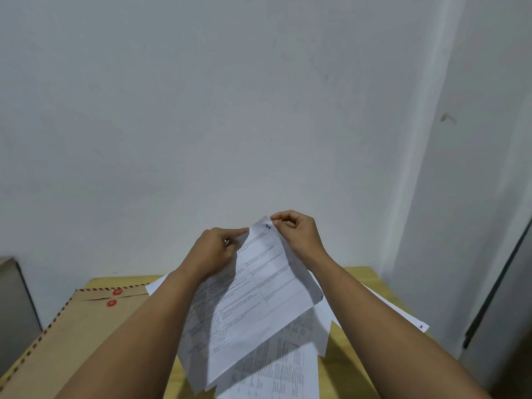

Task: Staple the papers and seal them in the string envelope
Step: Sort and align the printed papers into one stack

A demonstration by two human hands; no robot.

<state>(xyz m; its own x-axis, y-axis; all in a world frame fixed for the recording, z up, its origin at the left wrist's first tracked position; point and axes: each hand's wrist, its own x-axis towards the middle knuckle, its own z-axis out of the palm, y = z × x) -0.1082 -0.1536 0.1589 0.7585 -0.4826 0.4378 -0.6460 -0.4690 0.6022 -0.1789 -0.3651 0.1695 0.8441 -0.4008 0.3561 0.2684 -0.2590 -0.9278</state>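
Loose sheets (276, 370) on table (359, 276), envelope (86, 326) left, both hands pinching, seemingly, lifted papers (253, 292).

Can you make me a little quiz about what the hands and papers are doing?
1. True or false: both hands pinch the top edge of the lifted paper.
2. Which hand is nearer the handwritten number on that paper? A) left hand B) right hand
3. Fill in: the brown envelope lies on the ____ side of the table.

Key: 1 true; 2 B; 3 left.
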